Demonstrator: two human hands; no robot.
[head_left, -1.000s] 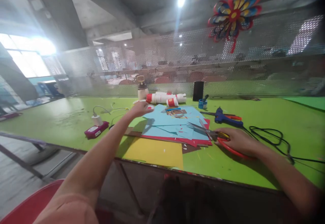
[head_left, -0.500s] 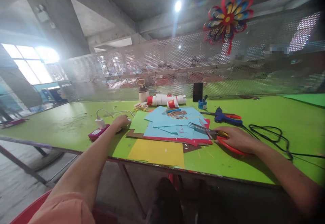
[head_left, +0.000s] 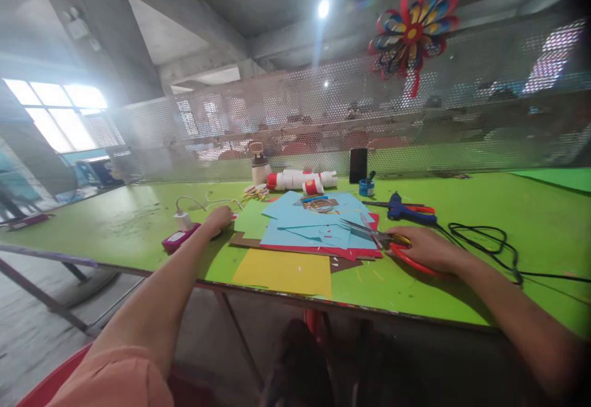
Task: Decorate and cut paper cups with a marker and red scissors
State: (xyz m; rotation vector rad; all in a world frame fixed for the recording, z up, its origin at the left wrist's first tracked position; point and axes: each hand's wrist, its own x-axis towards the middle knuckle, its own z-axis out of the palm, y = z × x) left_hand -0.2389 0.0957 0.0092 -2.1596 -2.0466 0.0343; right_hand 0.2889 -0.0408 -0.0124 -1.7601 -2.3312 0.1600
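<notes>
My right hand is closed on the red-handled scissors, whose blades point left over the paper pile. My left hand rests by the left edge of the light green paper; its fingers are too small and turned away to read. Between the hands lie blue sheets on red and brown ones, with small scraps on top. A yellow sheet sits nearer the table's front edge.
Behind the papers are white and red paper cups, a bottle, an upright phone and a blue jar. A blue glue gun with black cable lies right. A pink power strip is left.
The view has shifted slightly. My right hand and the scissors sit a little further left in the picture; my left hand has barely moved.
</notes>
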